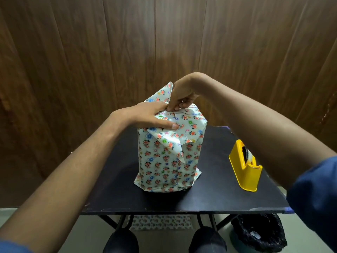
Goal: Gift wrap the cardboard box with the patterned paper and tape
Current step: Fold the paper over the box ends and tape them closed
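Note:
The box stands upright in the middle of the black table, covered in white paper with small flowers. Its cardboard is hidden. A pointed paper flap hangs down the near face, and another flap sticks up at the back left. My left hand lies across the top left edge, fingers straight, thumb pressing the folded paper. My right hand reaches in from above and pinches something small at the top seam; whether it is tape or paper I cannot tell.
A yellow tape dispenser stands on the table's right side. A black bag-lined bin sits on the floor at the lower right. More patterned paper lies under the table. A wooden wall is close behind.

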